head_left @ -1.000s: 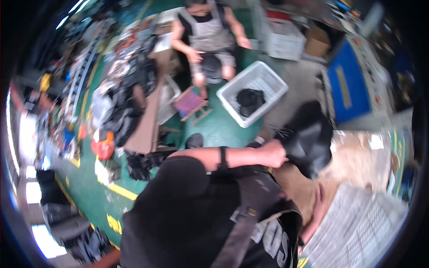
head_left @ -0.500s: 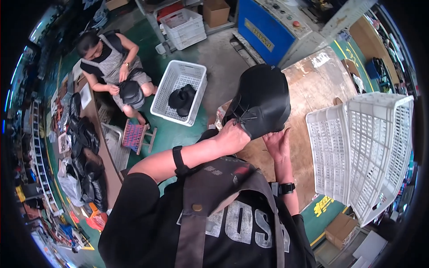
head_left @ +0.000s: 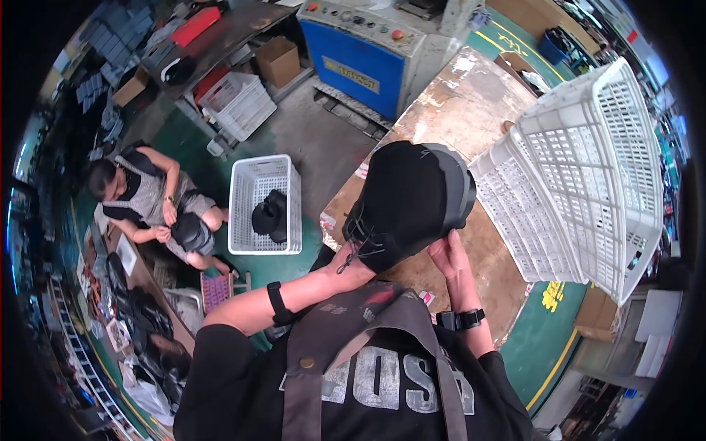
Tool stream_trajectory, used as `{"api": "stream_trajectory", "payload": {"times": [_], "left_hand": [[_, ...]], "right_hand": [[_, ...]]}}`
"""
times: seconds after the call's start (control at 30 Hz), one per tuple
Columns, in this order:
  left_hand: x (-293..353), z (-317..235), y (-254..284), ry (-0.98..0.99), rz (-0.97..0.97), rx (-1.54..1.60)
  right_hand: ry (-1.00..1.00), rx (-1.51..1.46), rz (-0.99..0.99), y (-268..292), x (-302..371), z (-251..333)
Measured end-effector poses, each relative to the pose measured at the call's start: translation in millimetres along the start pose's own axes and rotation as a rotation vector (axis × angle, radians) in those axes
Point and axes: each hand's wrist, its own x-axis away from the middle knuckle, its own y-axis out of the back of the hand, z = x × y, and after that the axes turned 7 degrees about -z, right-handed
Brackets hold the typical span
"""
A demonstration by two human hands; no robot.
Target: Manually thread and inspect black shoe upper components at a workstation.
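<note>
In front of my chest is a large, rounded black item (head_left: 401,202) with a smooth, padded look. Thin dark cords with loose ends hang in a tangle at its near left end, and a greyer band curves along its right side. I cannot make out its exact kind. My left hand (head_left: 351,264) is closed at the corded end, its fingers mostly hidden by the item. From below, my right hand (head_left: 450,259) steadies the lower right edge with thumb and fingers against it.
Beneath the item is a worn wooden tabletop (head_left: 478,95). White plastic crates (head_left: 566,184) lean at its right. A white crate (head_left: 294,220) on the floor holds black pieces. A seated person (head_left: 158,198) handles a similar black item. Behind stands a blue machine (head_left: 349,70).
My view has swung, shifting the surroundings. The black item has tilted and turned, now showing its greyer band, and my right hand has closed in against its lower edge.
</note>
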Motion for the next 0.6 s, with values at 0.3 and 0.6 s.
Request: {"api": "stream_trajectory", "payload": {"times": [0.3, 0.6], "left_hand": [[11, 16, -15, 0.222, 0.281, 0.331], [-3, 9, 5, 0.273, 0.215, 0.267]], "right_hand": [[0.167, 0.249, -0.09, -48, 31, 31], [0.189, 0.192, -0.064, -42, 35, 23]]}}
